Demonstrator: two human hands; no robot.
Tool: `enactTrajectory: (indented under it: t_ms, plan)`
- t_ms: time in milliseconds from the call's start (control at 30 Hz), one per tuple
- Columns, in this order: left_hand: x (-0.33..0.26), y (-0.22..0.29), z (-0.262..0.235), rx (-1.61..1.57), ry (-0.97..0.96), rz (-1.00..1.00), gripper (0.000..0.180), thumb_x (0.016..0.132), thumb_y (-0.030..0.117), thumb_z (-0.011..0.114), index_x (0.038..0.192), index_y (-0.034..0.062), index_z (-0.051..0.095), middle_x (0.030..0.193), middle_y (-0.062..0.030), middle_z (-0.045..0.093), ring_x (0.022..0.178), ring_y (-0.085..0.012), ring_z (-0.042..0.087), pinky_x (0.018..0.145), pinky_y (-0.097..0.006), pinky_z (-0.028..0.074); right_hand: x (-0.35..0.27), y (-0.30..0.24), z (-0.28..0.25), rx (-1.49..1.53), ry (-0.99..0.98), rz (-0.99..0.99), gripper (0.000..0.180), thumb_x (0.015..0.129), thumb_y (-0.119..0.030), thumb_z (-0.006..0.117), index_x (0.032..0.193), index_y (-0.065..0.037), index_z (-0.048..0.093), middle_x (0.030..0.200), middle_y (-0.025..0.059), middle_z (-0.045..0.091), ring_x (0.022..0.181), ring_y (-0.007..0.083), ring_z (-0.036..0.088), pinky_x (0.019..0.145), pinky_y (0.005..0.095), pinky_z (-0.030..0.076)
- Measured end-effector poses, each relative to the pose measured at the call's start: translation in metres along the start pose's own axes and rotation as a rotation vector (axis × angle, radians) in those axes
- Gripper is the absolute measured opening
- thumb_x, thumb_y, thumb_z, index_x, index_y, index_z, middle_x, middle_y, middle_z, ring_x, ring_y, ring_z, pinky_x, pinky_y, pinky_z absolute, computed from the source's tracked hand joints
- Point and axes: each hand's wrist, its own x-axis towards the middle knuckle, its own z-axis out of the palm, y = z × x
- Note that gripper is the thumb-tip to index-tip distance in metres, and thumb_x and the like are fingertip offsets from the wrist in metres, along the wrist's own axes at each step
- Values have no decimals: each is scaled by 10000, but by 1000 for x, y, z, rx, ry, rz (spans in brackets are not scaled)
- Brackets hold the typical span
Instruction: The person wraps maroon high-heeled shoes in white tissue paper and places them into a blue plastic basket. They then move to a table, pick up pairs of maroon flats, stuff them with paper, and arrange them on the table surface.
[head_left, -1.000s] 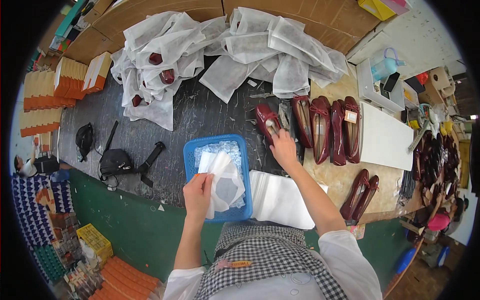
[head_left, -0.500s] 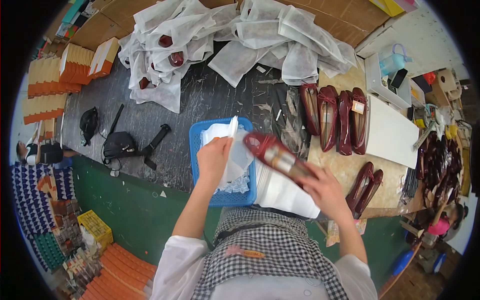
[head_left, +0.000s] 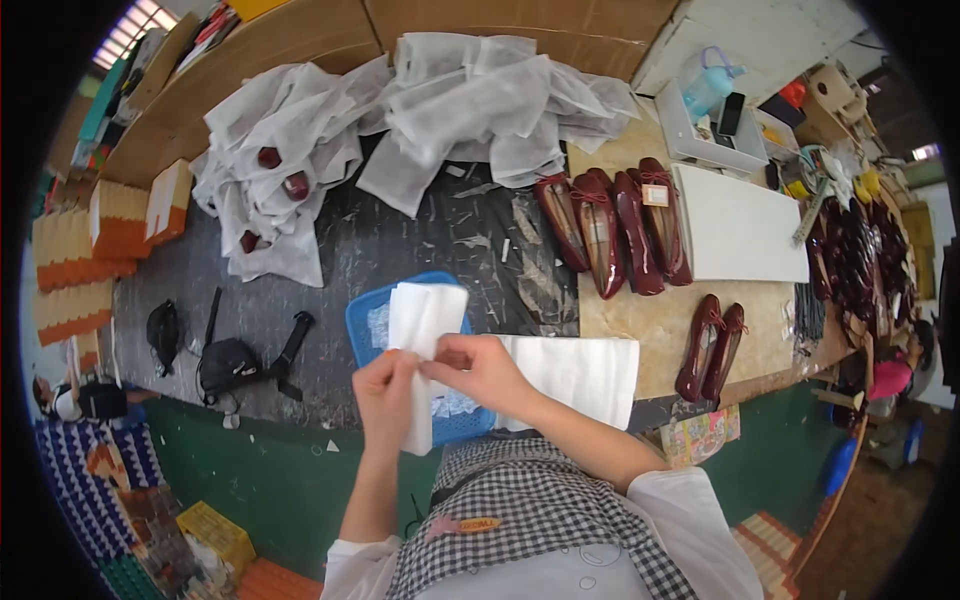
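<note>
A dark, marbled worktop (head_left: 370, 250) spreads across the centre and left of the frame, its surface scuffed and scratched. Green floor (head_left: 270, 450) shows below it, and brown cardboard panels (head_left: 530, 20) stand along the top edge. Right of centre, the work surface turns to a tan, mottled section (head_left: 610, 320).

A heap of white, see-through pouches (head_left: 450, 110) covers the upper middle, with dark red toes peeping out at its left. A cluster of dark red shoes (head_left: 855, 255) crowds the right edge. Boxes with orange lower parts (head_left: 120, 220) line the upper left, and a white board (head_left: 740, 230) lies right of centre, beside a row of dark red shoes (head_left: 600, 240).

A blue basket (head_left: 465, 428) sits in the middle, next to a flat white stack (head_left: 580, 375). Above it, the left hand (head_left: 385, 390) pinches a folded white pouch (head_left: 425, 315), and the right hand (head_left: 480, 370) has its fingers curled at the pouch's edge; whether they grip it, I cannot tell.

A white tray (head_left: 715, 150) stands upper right, a yellow crate (head_left: 215, 535) lower left. Smaller still are a black bag (head_left: 228, 365) at left, a light blue bottle (head_left: 708, 90) at upper right and a black phone (head_left: 731, 113) just beside it.
</note>
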Motion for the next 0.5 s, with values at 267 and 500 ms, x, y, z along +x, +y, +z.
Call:
enactTrajectory:
  t_ms: [267,500]
  plan:
    - [21,-3,31,238,-51,6,128,842,98,655,829,-28,674,652,-44,599,555,-75,474,516,-251,365,-21,55,-188,-1609,853,-80,528,742,-120,698,1238,-42,538,1196,213,549,1044,309,553,877,377,457]
    - [50,-30,49,640,-136,198,128,844,143,646,839,19,676,680,-128,604,558,-274,574,526,-346,429,-101,-10,-203,-462,247,82,604,828,-133,642,1386,-66,420,1334,189,471,1197,298,471,1003,386,374]
